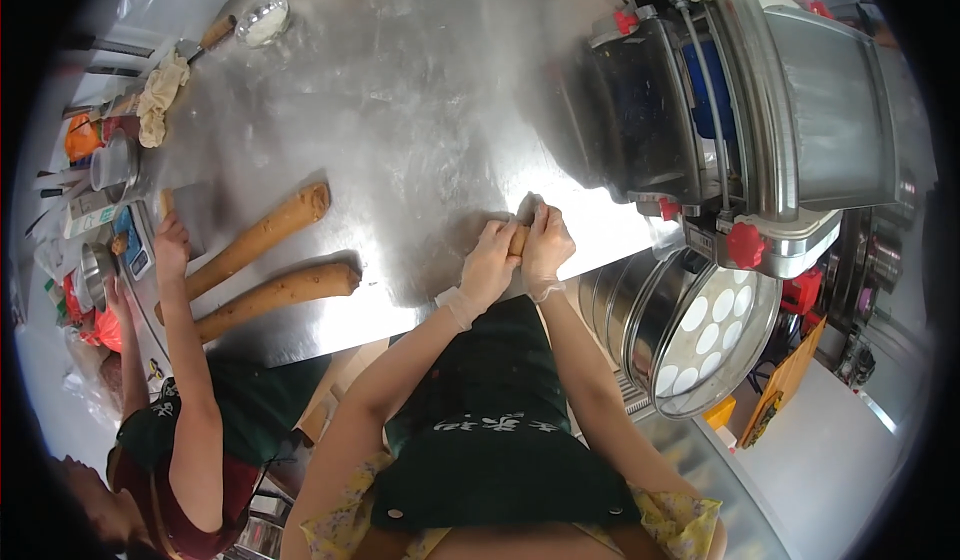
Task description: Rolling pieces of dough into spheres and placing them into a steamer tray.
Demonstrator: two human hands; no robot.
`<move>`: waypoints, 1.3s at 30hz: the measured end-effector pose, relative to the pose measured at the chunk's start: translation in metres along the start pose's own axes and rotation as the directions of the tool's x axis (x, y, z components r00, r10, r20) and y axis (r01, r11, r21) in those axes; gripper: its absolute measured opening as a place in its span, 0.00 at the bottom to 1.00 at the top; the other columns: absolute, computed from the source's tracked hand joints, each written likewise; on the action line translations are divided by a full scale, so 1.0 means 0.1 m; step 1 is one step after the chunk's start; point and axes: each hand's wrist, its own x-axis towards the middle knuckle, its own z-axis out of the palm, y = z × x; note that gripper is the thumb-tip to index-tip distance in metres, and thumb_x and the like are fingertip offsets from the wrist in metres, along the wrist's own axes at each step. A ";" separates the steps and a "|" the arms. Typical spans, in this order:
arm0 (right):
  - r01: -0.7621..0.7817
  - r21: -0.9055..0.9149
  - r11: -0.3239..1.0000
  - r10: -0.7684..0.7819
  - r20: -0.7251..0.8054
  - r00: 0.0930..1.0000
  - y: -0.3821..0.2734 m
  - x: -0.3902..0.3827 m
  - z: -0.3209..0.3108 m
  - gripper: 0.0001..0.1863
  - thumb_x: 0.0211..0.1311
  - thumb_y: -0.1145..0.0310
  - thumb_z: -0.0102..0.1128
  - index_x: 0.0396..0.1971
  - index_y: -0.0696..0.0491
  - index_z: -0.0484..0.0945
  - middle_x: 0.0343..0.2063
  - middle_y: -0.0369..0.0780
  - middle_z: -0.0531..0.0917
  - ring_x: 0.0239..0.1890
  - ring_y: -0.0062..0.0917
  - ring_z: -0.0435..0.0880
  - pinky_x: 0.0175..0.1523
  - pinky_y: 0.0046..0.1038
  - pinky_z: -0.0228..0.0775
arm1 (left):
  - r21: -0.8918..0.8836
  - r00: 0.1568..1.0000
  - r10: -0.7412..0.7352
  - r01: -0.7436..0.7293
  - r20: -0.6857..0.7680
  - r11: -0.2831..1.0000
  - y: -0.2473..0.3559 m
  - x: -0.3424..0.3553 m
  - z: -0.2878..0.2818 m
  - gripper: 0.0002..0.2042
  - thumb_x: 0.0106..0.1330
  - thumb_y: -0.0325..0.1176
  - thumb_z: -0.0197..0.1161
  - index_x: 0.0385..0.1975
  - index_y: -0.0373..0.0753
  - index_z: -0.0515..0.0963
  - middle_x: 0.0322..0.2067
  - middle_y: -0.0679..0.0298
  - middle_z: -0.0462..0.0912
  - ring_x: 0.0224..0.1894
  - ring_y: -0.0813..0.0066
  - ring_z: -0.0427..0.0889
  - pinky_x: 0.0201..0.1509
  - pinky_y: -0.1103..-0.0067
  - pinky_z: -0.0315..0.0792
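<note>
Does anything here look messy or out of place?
Nothing looks broken. Pale smears streak the table, and what looks like a cloth lies bunched near its left edge; both seem a bit untidy.

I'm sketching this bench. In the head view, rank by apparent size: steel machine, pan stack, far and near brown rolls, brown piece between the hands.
1. Steel machine
2. Pan stack
3. Far brown roll and near brown roll: too alike to rank
4. Brown piece, between left hand and right hand
</note>
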 end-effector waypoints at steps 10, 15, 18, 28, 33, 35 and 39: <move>0.080 0.080 0.994 -0.083 0.029 0.996 -0.25 0.30 0.27 0.15 0.70 0.63 0.58 0.24 0.55 0.79 0.15 0.43 0.80 0.17 0.36 0.81 0.23 0.36 0.72 | 0.071 0.994 0.102 -0.100 -0.026 0.992 -0.23 0.24 -0.19 0.22 0.56 0.23 0.67 0.53 0.44 0.76 0.54 0.60 0.73 0.51 0.57 0.78 0.50 0.66 0.77; 0.001 0.040 0.999 -0.008 0.172 0.985 -0.33 0.32 0.25 0.15 0.69 0.62 0.59 0.23 0.53 0.77 0.17 0.42 0.81 0.16 0.38 0.80 0.23 0.36 0.71 | 0.018 0.999 -0.009 0.010 -0.049 1.000 -0.23 0.34 -0.28 0.25 0.56 0.22 0.67 0.56 0.42 0.75 0.55 0.58 0.72 0.54 0.57 0.77 0.53 0.68 0.77; -0.029 0.031 0.999 0.024 0.150 0.988 -0.31 0.22 0.19 0.15 0.69 0.61 0.58 0.23 0.53 0.77 0.17 0.43 0.81 0.16 0.39 0.80 0.23 0.36 0.72 | 0.137 0.992 0.116 -0.121 0.049 0.983 -0.23 0.22 -0.28 0.28 0.55 0.20 0.67 0.59 0.40 0.73 0.55 0.56 0.72 0.56 0.55 0.75 0.56 0.70 0.76; -0.042 -0.046 0.998 0.047 0.118 0.992 -0.21 0.03 0.18 0.14 0.67 0.64 0.61 0.22 0.54 0.77 0.17 0.42 0.80 0.18 0.38 0.80 0.24 0.38 0.71 | 0.061 0.980 0.083 -0.095 0.179 0.994 -0.13 0.21 -0.40 0.26 0.56 0.21 0.67 0.58 0.37 0.73 0.55 0.57 0.73 0.57 0.54 0.75 0.57 0.69 0.75; 0.068 0.010 0.998 -0.066 -0.098 0.993 -0.22 -0.07 0.18 0.16 0.69 0.61 0.58 0.22 0.54 0.78 0.15 0.43 0.80 0.16 0.40 0.79 0.25 0.39 0.71 | -0.043 0.982 0.108 -0.103 0.155 0.994 -0.29 0.12 -0.38 0.26 0.57 0.21 0.66 0.58 0.37 0.72 0.55 0.58 0.72 0.57 0.56 0.75 0.57 0.69 0.75; 0.019 0.004 1.000 -0.019 -0.026 0.999 -0.22 -0.08 0.14 0.16 0.69 0.61 0.59 0.22 0.54 0.78 0.16 0.43 0.80 0.17 0.41 0.79 0.25 0.40 0.71 | -0.168 0.988 0.006 0.019 0.152 0.986 -0.25 0.13 -0.40 0.26 0.56 0.21 0.66 0.58 0.37 0.73 0.55 0.58 0.72 0.56 0.57 0.75 0.57 0.69 0.75; -0.122 -0.012 0.992 0.123 0.159 0.980 -0.16 -0.15 0.05 0.13 0.68 0.64 0.60 0.23 0.54 0.77 0.18 0.43 0.80 0.19 0.40 0.80 0.26 0.39 0.71 | 0.094 0.966 0.126 -0.151 0.226 0.984 -0.17 0.02 -0.39 0.27 0.55 0.21 0.67 0.58 0.38 0.72 0.55 0.58 0.72 0.55 0.58 0.75 0.57 0.70 0.75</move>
